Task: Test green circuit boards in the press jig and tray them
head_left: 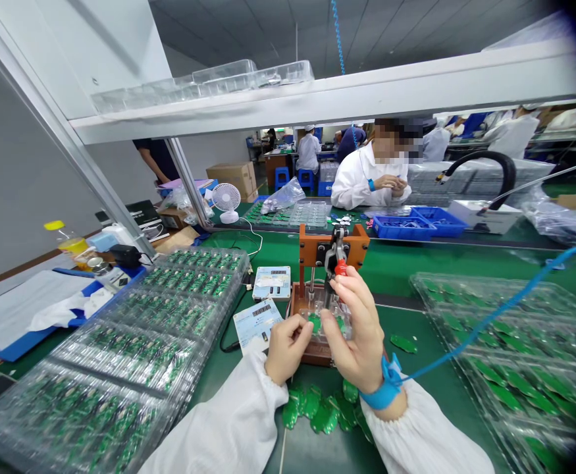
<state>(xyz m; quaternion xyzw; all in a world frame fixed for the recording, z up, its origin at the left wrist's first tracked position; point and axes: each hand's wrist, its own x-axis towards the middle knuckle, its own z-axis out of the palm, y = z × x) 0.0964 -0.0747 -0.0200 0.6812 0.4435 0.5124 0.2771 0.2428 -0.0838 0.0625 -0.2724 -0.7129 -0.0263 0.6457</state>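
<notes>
Though seeing the brown press (312,242) straight ahead at twelve o'clock only partly behind the right hand (359,332), loosely spread at its red knob (341,267), cannot tell whether pinching the green board (314,322) inside with the curled left hand (288,343).

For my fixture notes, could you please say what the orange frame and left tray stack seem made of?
Orange frame: perhaps satin plastic or painted metal, being evenly coloured and opaque. Left tray stack: likely glossy clear plastic, see-through with bright glints.

From my head, the one camera looks forward and down across the green bench (430,368). My left hand (288,345) and right hand (361,336) show close, below centre.
</notes>
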